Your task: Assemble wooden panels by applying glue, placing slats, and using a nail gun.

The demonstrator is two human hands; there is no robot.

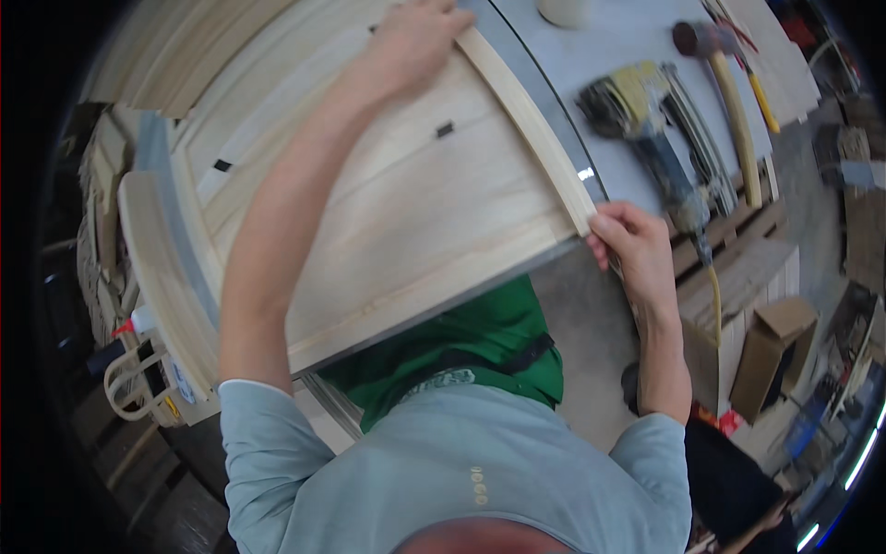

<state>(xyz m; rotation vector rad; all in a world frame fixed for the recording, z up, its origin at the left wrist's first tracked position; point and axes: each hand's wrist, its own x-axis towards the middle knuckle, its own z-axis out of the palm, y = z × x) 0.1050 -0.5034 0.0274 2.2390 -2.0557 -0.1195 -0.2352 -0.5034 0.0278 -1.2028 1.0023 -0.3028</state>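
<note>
A long pale wooden strip (526,111) lies along the right edge of a wooden panel (443,203). At its near end, the thumb and fingers of my right hand (634,245) pinch it by the panel's corner. Across the panel reaches my left arm, and my left hand (420,46) is closed at the strip's far end, somewhat smeared by motion. Small black pieces (445,129) sit on the panel's face. Part of the far end is cut off by the picture's top edge.
Right of the panel, a nail gun (655,120) with a yellow hose and a mallet (729,92) lie on a pale worktop (614,175). Stacked wooden boards (175,55) stand at the far left. A cardboard box (773,355) is at the lower right.
</note>
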